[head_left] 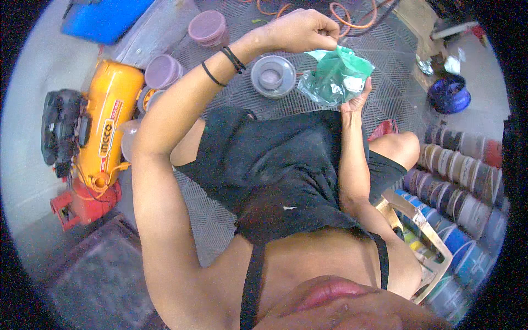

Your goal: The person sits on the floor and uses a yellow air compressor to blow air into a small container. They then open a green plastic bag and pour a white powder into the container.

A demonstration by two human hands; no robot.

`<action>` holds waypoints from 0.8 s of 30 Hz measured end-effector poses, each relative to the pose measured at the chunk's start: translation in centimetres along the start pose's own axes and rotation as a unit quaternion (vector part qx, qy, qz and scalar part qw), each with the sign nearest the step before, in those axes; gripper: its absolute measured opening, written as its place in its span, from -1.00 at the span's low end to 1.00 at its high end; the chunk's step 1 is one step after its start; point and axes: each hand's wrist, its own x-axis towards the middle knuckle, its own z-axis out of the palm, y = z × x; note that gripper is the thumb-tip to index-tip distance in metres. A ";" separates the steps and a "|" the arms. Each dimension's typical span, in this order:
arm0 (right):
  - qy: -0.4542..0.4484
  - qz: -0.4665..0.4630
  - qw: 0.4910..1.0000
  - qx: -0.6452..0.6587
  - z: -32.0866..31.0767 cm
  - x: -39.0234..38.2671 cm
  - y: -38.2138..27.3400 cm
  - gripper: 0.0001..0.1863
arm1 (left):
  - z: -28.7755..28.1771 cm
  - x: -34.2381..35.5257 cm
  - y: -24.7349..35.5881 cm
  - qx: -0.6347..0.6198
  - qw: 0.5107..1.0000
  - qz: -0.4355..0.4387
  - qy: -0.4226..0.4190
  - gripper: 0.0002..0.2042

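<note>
A green, partly see-through plastic bag point(336, 74) is held up in front of me, over the lap's far edge. My left hand point(308, 32) reaches across from the left and is closed in a pinch at the bag's top edge. From below, my right hand point(357, 100) grips the bag's lower right side, its thumb along the edge and its other fingers hidden behind. A white patch shows on the bag; what is inside I cannot make out. Just left of it, a clear round bowl point(273, 77) with a smaller round piece inside stands on the grey textured mat.
Lidded tubs with purplish tops point(208, 27) stand at the far left. A yellow air compressor point(107, 121) is at my left, near a red machine point(91, 201). Rows of stacked cans point(456, 170) and a blue wheel rim point(450, 94) are at right. An orange hose point(352, 16) lies far ahead.
</note>
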 end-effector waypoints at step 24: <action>0.010 0.040 0.997 -0.062 -5.1 2.6 0.3 -0.34 | 4.8 1.0 -6.9 0.202 0.967 -0.054 -0.142 -0.75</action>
